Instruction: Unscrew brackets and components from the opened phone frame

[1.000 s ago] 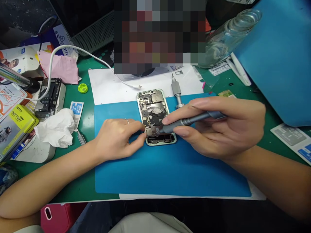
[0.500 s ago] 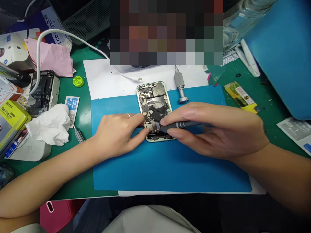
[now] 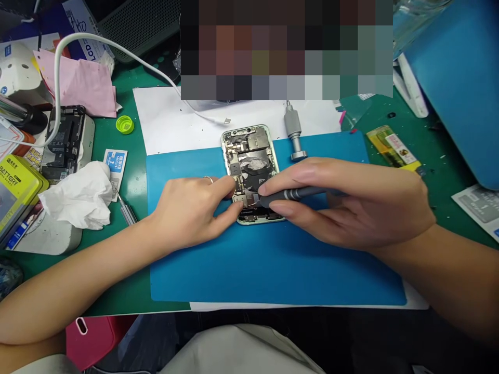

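An opened phone [image 3: 255, 166] lies on the blue mat [image 3: 273, 275] with its inner parts showing. At its lower left edge, my left hand [image 3: 195, 210] has thumb and fingertips against the frame, gripping or steadying it. My right hand [image 3: 351, 202] pinches a dark grey pen-like tool [image 3: 292, 194] between thumb and fingers. The tool's tip end points left over the lower part of the phone; the exact tip contact is too small to tell. Behind the phone, a silver screwdriver [image 3: 293, 127] rests partly on the white paper [image 3: 163, 119].
At the left are another opened phone [image 3: 64, 145], a crumpled tissue [image 3: 80, 195], a green cap [image 3: 125, 124], a metal tool [image 3: 127, 210] and a yellow battery box [image 3: 19, 187]. A white cable [image 3: 113, 47] arches above. A yellow packet [image 3: 393, 148] lies at the right.
The view has shifted slightly, so items at the right appear farther right. Both hands keep the same hold, with the tool still over the phone's lower part.
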`<state>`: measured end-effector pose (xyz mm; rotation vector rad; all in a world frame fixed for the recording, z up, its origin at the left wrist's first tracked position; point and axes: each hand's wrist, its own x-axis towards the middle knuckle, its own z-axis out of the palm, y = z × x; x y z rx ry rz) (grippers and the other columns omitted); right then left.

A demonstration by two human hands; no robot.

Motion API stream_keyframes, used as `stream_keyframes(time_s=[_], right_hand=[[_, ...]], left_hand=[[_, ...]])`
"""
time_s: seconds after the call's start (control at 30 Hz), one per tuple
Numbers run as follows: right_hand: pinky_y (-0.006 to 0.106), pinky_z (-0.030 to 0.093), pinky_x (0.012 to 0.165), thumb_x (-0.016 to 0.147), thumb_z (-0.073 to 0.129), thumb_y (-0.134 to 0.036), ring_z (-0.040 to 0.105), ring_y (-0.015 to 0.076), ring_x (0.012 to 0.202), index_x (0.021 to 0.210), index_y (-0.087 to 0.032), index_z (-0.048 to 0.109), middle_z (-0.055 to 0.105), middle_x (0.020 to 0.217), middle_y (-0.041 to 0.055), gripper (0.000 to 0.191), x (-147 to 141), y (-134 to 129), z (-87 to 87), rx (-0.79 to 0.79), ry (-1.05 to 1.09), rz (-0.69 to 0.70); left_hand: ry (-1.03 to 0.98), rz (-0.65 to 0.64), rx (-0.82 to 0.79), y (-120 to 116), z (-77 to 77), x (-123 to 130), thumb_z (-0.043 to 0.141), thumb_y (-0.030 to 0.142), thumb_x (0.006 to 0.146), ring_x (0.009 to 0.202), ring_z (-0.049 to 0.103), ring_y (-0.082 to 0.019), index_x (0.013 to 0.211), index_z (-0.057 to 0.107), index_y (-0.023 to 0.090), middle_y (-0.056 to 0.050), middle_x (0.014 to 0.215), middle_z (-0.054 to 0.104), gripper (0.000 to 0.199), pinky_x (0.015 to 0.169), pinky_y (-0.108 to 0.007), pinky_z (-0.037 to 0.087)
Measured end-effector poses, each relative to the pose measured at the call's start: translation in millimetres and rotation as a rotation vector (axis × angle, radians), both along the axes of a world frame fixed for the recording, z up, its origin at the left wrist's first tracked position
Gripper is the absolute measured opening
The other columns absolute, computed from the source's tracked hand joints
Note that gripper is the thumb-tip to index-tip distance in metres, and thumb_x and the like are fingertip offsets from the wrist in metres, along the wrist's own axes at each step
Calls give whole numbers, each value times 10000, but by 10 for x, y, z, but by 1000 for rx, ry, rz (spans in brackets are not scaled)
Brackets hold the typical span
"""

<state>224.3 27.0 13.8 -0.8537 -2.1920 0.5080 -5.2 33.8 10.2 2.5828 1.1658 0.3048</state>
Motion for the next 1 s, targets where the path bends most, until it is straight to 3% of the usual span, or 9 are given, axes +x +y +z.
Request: stream_keyframes(time_s=[0.47,0.73,0.9,1.0], right_hand=[[349,667,663,871,695,-159,768,223,798,1218,-340,606,785,894,2,402,20,34,-55,115,1,56],[318,652,719,892,706,-210,764,203,843,1219,-257,630,785,965,55,339,29,66,-41,125,-41,132],[363,607,748,940,616,-184,738,212,907,1469,-219,474,764,1049,105,549,-12,64,-123,189,156,177],[361,593,750,901,627,-102,728,209,919,1503,-187,438,752,1081,133,636,-12,69,-141,196,179,205]], left_hand=[[12,5,9,1,-3,4,548,426,947,580,631,-164,873,609,211,12,636,652,235,470,-278,198],[10,3,-17,2,-9,14,516,426,961,599,632,-168,854,595,210,-3,679,681,255,484,-283,196],[3,5,-28,-2,-14,12,519,415,958,625,648,-176,909,621,212,0,740,713,233,495,-285,224],[4,8,-27,-4,-10,10,525,414,954,619,647,-174,928,634,212,3,741,716,231,495,-287,234]])
